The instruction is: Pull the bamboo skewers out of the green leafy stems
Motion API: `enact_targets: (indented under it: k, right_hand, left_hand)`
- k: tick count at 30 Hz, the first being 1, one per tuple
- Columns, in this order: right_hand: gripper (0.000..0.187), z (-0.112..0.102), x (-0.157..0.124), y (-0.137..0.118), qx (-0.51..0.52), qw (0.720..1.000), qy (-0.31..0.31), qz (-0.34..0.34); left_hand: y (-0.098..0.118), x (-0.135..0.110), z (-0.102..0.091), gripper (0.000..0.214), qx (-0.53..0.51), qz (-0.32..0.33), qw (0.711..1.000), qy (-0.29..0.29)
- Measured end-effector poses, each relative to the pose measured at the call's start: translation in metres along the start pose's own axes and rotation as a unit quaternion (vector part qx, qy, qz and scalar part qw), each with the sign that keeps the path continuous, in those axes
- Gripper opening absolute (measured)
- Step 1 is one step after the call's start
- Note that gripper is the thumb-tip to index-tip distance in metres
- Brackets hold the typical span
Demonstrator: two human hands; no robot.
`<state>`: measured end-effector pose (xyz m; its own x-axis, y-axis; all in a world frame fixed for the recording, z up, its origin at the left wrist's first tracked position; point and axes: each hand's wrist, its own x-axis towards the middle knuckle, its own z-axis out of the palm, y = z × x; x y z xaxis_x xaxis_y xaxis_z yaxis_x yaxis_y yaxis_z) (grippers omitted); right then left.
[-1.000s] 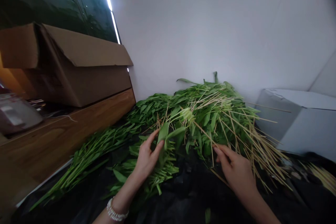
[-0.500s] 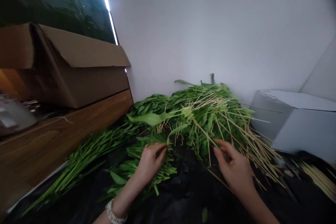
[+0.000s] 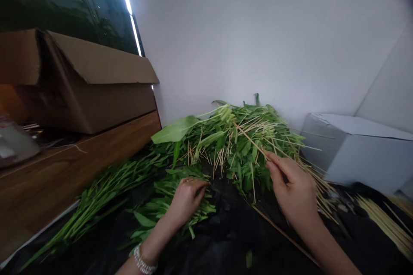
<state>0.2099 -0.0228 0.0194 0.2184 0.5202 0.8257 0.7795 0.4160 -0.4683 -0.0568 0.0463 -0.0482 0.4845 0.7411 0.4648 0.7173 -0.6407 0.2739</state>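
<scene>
My right hand [image 3: 292, 180] is closed on the lower end of a thin wooden skewer [image 3: 248, 138], which slants up to the left. Pale green stem pieces [image 3: 226, 114] are bunched at its far end, and a broad green leaf [image 3: 177, 129] sticks out from them to the left. My left hand [image 3: 189, 197], with a beaded bracelet at the wrist, rests at the right side of a pile of short-cut leafy greens [image 3: 161, 206]. Its fingers are curled in toward the thumb; anything between them is hidden.
Behind lies a heap of leafy skewers [image 3: 258, 124]. Long leafy stems [image 3: 97, 197] lie at left on black plastic sheeting [image 3: 222, 240]. An open cardboard box [image 3: 109, 103] sits on a wooden ledge. At right are a white box [image 3: 371, 154] and bare skewers [image 3: 383, 223].
My right hand has moved slightly up and right, raising the skewer's leafy end. A leaf hanging from it has come away from my left hand, which has barely moved.
</scene>
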Motion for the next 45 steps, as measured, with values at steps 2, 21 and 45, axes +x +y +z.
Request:
enact_targets:
  k: [2,21,45]
  right_hand:
    - [0.026,-0.004,0.011,-0.011,-0.032,0.998,-0.006,-0.045]
    - [0.031,0.017,0.134,0.046,-0.008,0.991,0.056,0.124]
    - [0.03,-0.007,0.141,0.059,-0.171,0.984,0.037,-0.028]
  left_hand:
    - [0.0,0.0,0.0,0.02,-0.002,0.001,1.0,0.003]
    - [-0.001,0.001,-0.007,0.019,-0.009,-0.01,1.0,0.023]
    - [0.0,0.001,-0.006,0.02,-0.007,-0.009,1.0,0.021]
